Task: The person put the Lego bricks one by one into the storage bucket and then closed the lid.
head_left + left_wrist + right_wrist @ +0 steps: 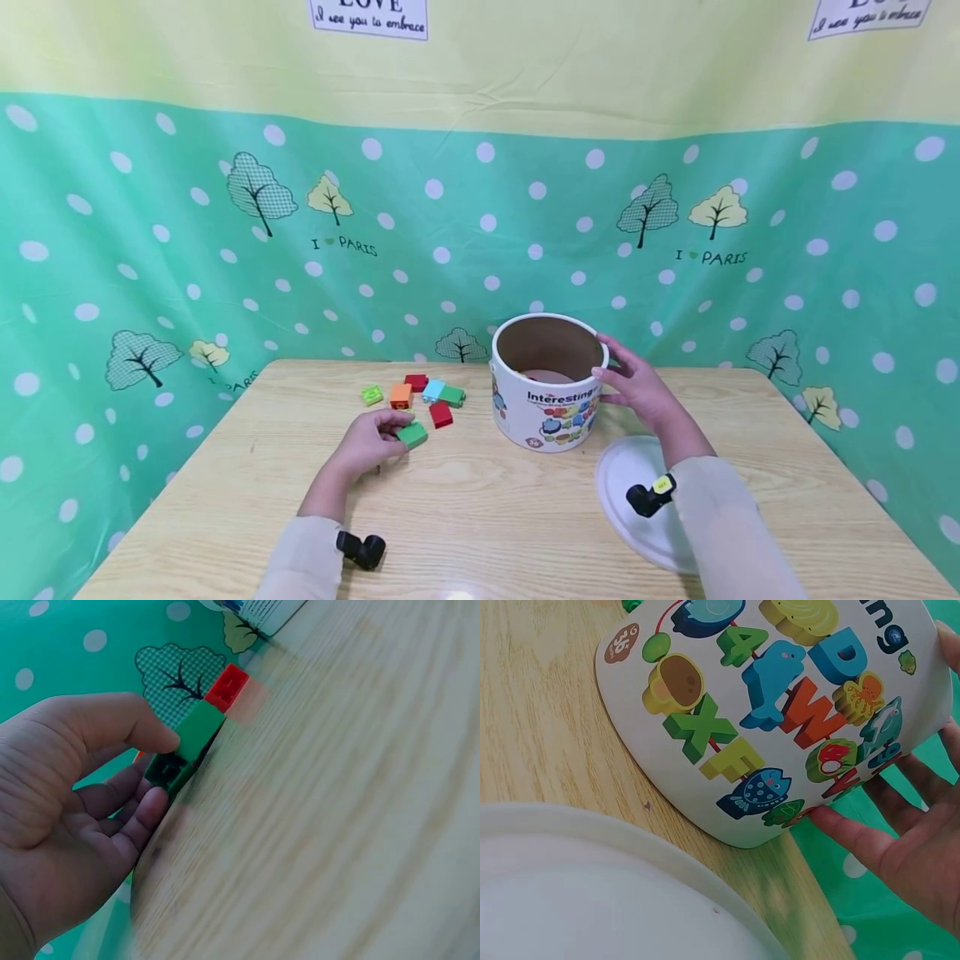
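Observation:
My left hand [369, 443] pinches a green toy block [412, 434] between thumb and fingers, low at the table surface. In the left wrist view the green block [196, 731] is held near a red block [226, 687]. Around that hand lie an orange block [401, 396], a red block [441, 414], a dark green block [452, 395], a light blue block [432, 390] and a lime block [372, 395]. With spread fingers my right hand [640, 385] touches the right side of an upright white printed bucket [543, 417]. Most of the bucket's inside is hidden.
A round white lid [628, 508] lies on the wooden table [480, 517], partly beneath my right forearm. Another red block [416, 382] sits at the back of the group. Behind the table's rear edge hangs a green and yellow patterned curtain [480, 208].

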`<state>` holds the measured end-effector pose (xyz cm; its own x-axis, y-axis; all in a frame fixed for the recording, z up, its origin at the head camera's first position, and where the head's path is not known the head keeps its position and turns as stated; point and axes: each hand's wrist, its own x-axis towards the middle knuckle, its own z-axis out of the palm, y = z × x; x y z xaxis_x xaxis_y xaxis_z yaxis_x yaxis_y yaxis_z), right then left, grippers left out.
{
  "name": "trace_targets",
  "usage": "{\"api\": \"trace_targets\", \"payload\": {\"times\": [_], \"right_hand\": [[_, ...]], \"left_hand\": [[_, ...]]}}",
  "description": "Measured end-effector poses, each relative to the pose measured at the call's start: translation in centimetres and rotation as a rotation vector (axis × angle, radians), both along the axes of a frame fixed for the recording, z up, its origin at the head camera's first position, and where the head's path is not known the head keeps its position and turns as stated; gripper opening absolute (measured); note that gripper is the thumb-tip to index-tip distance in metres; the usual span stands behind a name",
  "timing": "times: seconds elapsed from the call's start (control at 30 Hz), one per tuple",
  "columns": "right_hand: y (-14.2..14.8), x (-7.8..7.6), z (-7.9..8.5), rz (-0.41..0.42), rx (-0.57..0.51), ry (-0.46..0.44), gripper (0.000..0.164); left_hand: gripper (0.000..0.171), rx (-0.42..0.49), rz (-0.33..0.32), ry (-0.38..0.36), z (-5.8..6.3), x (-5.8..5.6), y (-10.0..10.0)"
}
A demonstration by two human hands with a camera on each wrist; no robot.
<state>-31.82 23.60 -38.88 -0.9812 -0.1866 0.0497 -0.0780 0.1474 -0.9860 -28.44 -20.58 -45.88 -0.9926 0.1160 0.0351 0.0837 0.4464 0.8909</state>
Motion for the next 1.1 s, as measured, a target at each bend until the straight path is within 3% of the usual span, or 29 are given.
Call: {"api": "trace_targets", "payload": {"times": [0.23,0.43,0.87,1.1], "right_hand": [[0.02,-0.03,-0.12,0.002,-0.004,-0.004,0.08],[0.13,-0.15,-0.4,0.011,0.001,0.0,0.08],[0.14,-0.09,-0.19,0.003,-0.001,0.009,0.079],[0.03,-0.08,-0.27,0.011,-0.027,0.013,0.078]], "left_hand": [[0.041,0.039,0.035,-0.02,0.14,0.24,-0.05],[0.039,0.085,0.026,-0.035,0.44,0.53,0.17],[0.048,-0.118,-0.007,-0.016,0.7,0.48,0.56],[0.047,-0.045,-0.024,-0.02,0.58,0.53,0.16]]}}
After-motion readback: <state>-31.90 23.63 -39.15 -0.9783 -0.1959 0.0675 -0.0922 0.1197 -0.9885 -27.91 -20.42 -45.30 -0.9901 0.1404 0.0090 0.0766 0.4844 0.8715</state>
